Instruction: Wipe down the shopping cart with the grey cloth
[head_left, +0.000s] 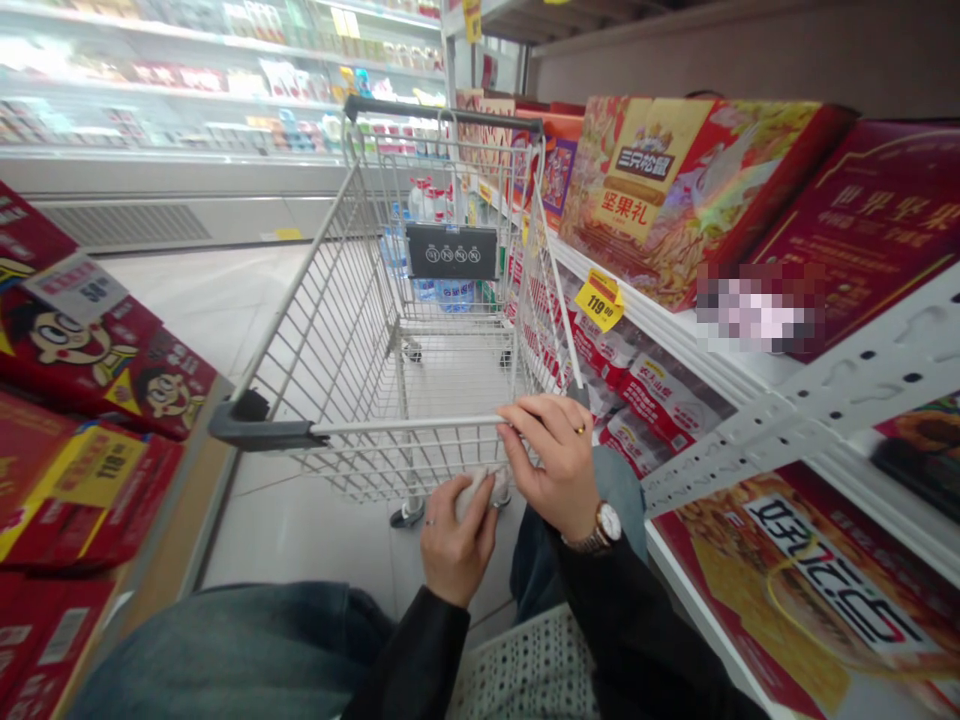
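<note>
A metal wire shopping cart (352, 320) stands in the aisle straight ahead of me, its basket holding nothing I can see. My right hand (551, 460) is curled over the near rail of the cart, with a ring and a wristwatch on it. Just below, my left hand (454, 540) is closed round a small pale object, perhaps a cloth or tissue, pressed against the cart's lower wires. Both sleeves are black.
Shelves on the right carry red gift boxes (675, 190) and a yellow price tag (600, 300). Red boxes with a cartoon face (82, 350) are stacked on the left. A refrigerated case (187, 110) runs along the far side. Bottled water (427, 220) shows beyond the cart.
</note>
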